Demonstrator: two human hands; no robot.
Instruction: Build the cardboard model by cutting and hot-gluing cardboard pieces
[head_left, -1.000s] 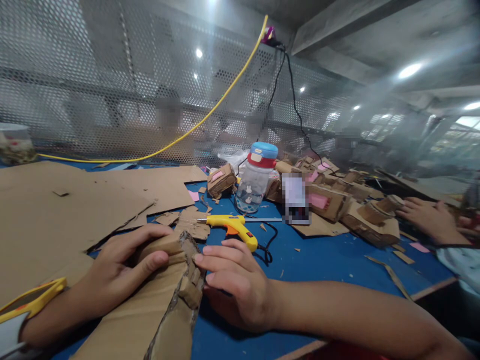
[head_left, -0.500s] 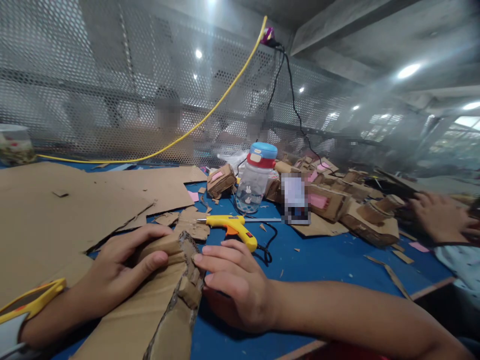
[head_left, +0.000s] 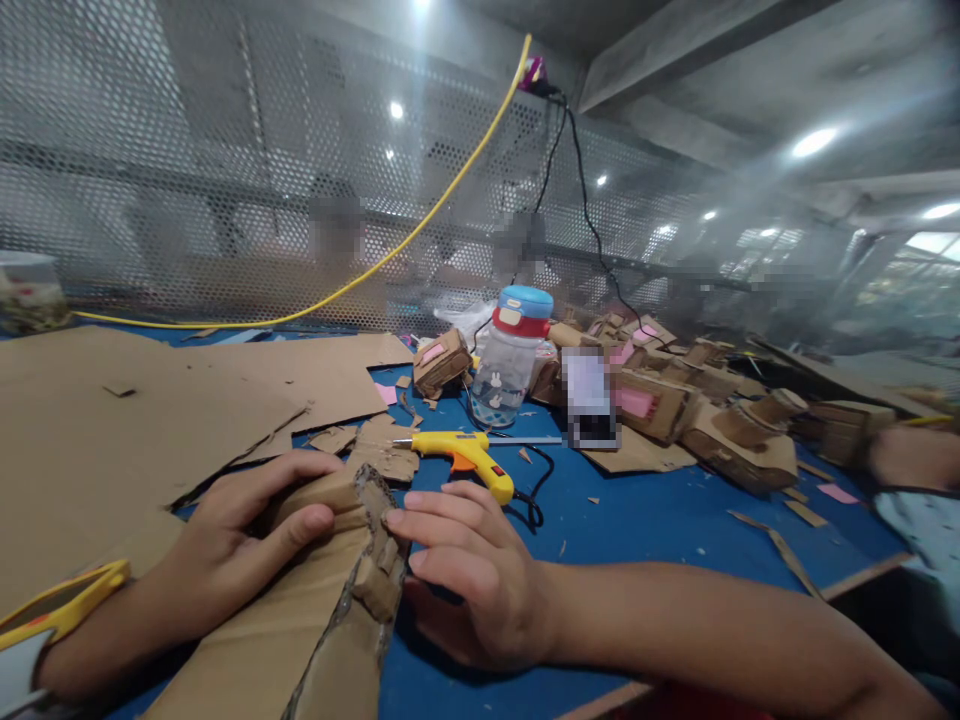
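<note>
My left hand (head_left: 244,545) is curled over the far end of a folded corrugated cardboard piece (head_left: 262,625), its thumb lying on top. At the piece's right edge, the fingertips of my right hand (head_left: 480,575) press against the torn, glue-streaked rim; its thumb is hidden. A small cardboard strip (head_left: 375,588) is stuck along that rim. Just beyond my fingers lies a yellow hot glue gun (head_left: 450,447), its nozzle over cardboard scraps (head_left: 386,450) and a glue stick poking out behind. Something yellow-rimmed, like a watch (head_left: 71,600), is at my left wrist.
A large cardboard sheet (head_left: 150,400) covers the left of the blue table (head_left: 600,535). A clear bottle (head_left: 506,365) with blue lid stands behind the glue gun. Cardboard models (head_left: 739,440) and a blurred-out phone-like object (head_left: 592,400) lie right. Another person's hand (head_left: 915,455) is far right.
Both my hands and the cardboard piece stay practically still. The other person's hand at the far right has drawn back to the right, uncovering a cardboard block.
</note>
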